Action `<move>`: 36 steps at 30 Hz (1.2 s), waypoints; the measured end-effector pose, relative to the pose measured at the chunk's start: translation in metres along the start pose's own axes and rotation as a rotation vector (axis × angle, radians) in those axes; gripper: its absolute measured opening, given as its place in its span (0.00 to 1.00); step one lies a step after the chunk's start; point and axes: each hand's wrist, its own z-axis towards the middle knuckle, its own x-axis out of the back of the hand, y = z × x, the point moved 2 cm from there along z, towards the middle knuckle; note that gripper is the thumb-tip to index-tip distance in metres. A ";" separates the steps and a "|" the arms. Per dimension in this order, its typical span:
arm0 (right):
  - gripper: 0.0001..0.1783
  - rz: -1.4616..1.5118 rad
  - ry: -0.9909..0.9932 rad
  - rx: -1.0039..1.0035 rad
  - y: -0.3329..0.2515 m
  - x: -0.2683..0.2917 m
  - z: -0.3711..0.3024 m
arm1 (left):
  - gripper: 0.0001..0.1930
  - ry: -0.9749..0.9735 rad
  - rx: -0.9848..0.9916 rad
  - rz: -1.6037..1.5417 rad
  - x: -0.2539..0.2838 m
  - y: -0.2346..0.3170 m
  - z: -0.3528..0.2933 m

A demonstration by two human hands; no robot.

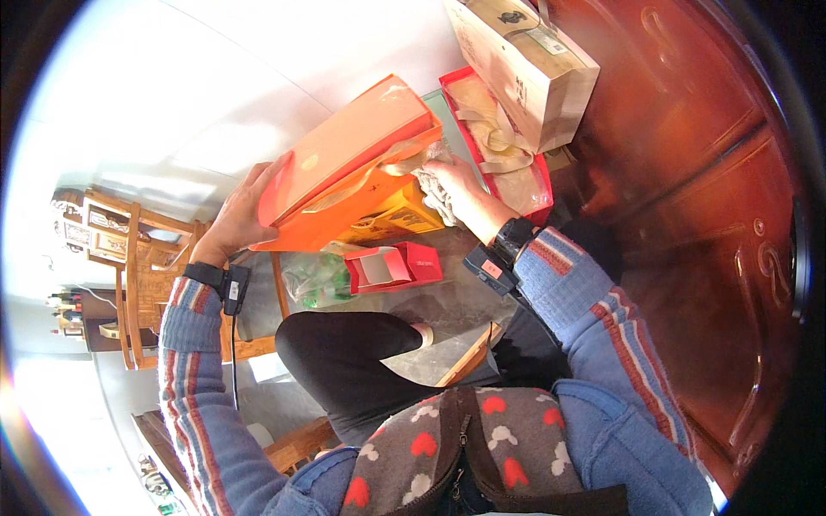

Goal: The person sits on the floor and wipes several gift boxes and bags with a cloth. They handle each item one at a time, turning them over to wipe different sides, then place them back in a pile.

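Note:
An orange gift box [348, 142], long and tilted, is held up in front of me. My left hand [241, 211] grips its left end, thumb and fingers spread around the corner. A pale ribbon [348, 187] runs along the side of the box and is bunched at its right end. There my right hand [469, 196] clutches a crumpled greyish cloth [437, 196] against the box; part of its fingers is hidden. Both wrists carry black straps with small devices. Under the orange box a yellow box [404, 215] shows in part.
Below is an open red box [394, 268] beside a clear plastic bag [320, 279] with green in it. A red box with ribbon [499, 142] and a pale wooden box [538, 73] stand at the back right. Dark red furniture [688, 232] fills the right; a carved wooden chair [142, 267] stands left.

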 end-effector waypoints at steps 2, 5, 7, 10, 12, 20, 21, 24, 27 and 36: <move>0.05 -0.023 0.046 0.058 -0.003 0.003 0.000 | 0.60 0.009 -0.012 0.054 -0.005 -0.015 0.000; 0.06 0.026 0.216 0.134 -0.008 0.009 0.008 | 0.61 0.043 0.024 -0.035 -0.012 -0.035 -0.002; 0.12 0.024 0.256 0.272 -0.017 0.014 0.017 | 0.63 0.054 0.034 -0.008 -0.013 -0.048 0.001; 0.19 -0.035 0.415 0.420 -0.031 0.018 0.028 | 0.65 0.051 0.053 0.038 -0.016 -0.062 0.010; 0.19 -0.127 0.414 0.559 -0.035 0.014 0.031 | 0.66 0.056 0.050 0.065 -0.020 -0.068 0.015; 0.18 -0.234 0.125 0.551 -0.025 -0.024 0.038 | 0.69 0.077 0.100 0.151 -0.022 -0.049 0.032; 0.18 -0.252 0.145 0.560 -0.025 -0.023 0.037 | 0.70 0.083 0.109 0.167 -0.028 -0.040 0.038; 0.18 -0.294 0.164 0.460 -0.024 -0.016 0.031 | 0.70 0.125 0.086 0.140 -0.042 -0.009 0.060; 0.16 -0.332 0.145 0.520 -0.028 -0.018 0.026 | 0.67 0.184 0.092 0.160 -0.047 0.016 0.082; 0.24 -0.595 0.092 1.015 -0.050 -0.046 -0.004 | 0.57 0.239 0.023 -0.100 -0.046 0.021 0.082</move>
